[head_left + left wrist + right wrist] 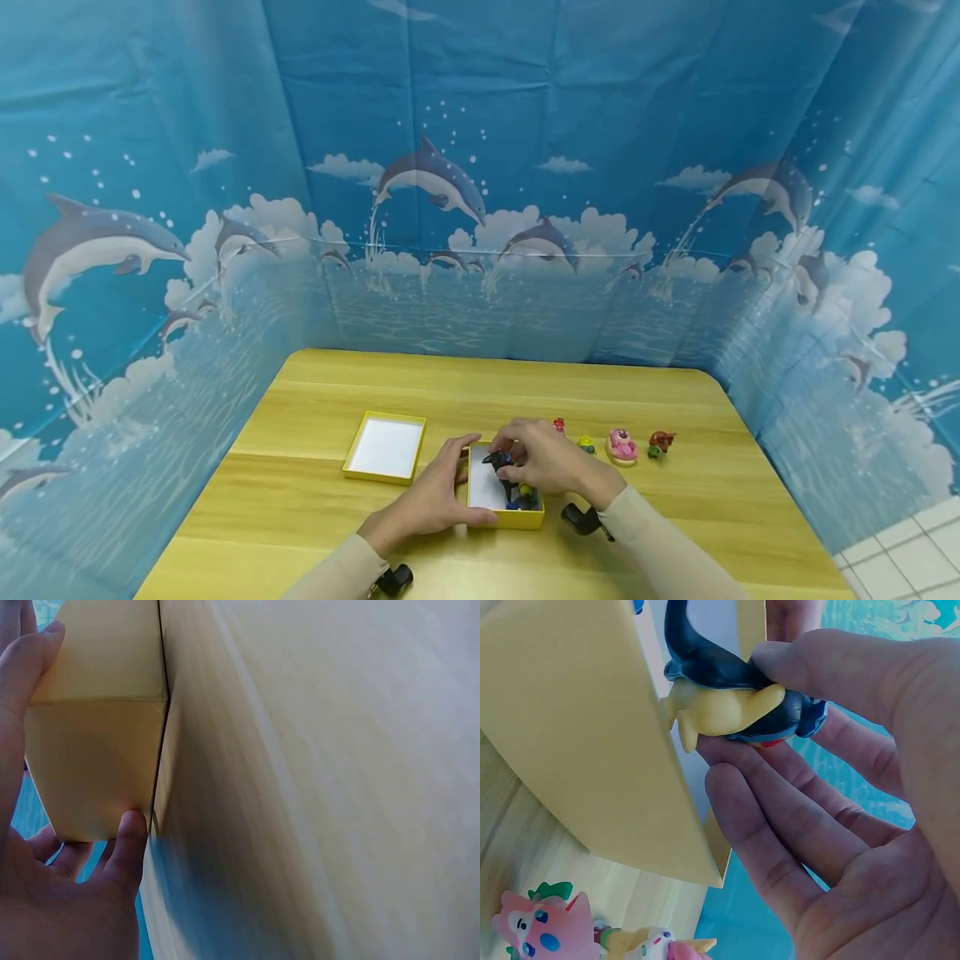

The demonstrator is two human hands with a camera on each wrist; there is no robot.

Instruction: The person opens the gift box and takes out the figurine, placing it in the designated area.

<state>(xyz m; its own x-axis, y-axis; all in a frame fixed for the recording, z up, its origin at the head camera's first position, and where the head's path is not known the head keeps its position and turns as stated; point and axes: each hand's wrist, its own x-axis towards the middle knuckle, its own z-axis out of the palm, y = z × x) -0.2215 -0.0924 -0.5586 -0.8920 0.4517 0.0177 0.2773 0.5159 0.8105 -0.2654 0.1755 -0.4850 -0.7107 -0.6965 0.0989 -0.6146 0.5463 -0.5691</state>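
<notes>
A shallow yellow box point(517, 520) with a white inside lies in front of me. My left hand point(429, 500) grips it at the left end, thumb along the near wall and fingers on the left wall. Over the box, my right hand point(553, 460) pinches a small toy figure point(727, 712), dark blue-black with a yellow part and a long curved dark piece. In the head view the figure point(498, 460) overlaps the white floor of the box. Other small figures point(528, 497), with blue and yellow parts, lie in its near right corner.
To the left rests a second yellow-rimmed tray or lid point(386, 448), white inside. Right of the box stand a small red figure point(558, 425), a yellow-green one point(587, 443), a pink one on a round base point(622, 447) and a red-brown one point(662, 442). A dolphin-print curtain point(480, 308) surrounds the wooden table point(300, 517).
</notes>
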